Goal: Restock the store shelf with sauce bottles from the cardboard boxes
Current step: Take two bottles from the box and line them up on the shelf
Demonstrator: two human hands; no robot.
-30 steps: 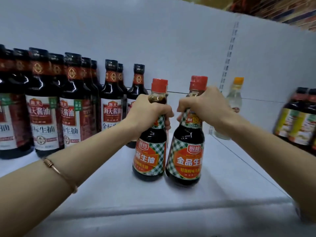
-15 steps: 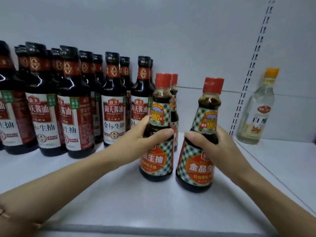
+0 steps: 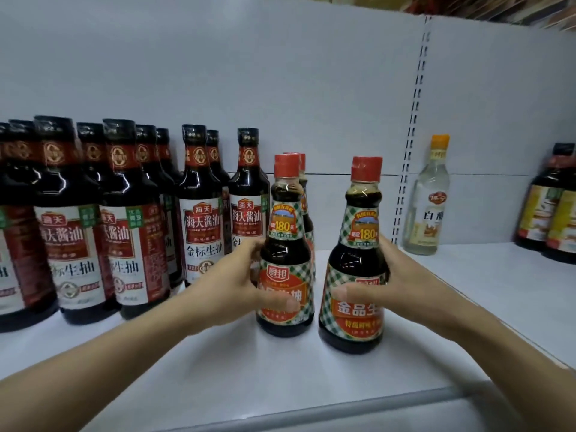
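Observation:
Two red-capped soy sauce bottles with green-checked orange labels stand upright on the white shelf (image 3: 237,378). My left hand (image 3: 240,288) grips the body of the left bottle (image 3: 285,244), thumb across its label. My right hand (image 3: 402,282) grips the body of the right bottle (image 3: 363,232), thumb over the label. A third red-capped bottle (image 3: 304,194) stands directly behind the left one, mostly hidden. No cardboard box is in view.
Several tall black-capped soy sauce bottles (image 3: 202,213) fill the shelf to the left, close to my left hand. A clear vinegar bottle (image 3: 430,207) stands at the back right. More dark bottles (image 3: 551,207) sit at the far right. A slotted upright (image 3: 411,126) divides the back panel.
Both hands slid down from the bottle necks to the bodies. The two bottles now stand a little farther apart on the shelf, the left one in front of a third bottle.

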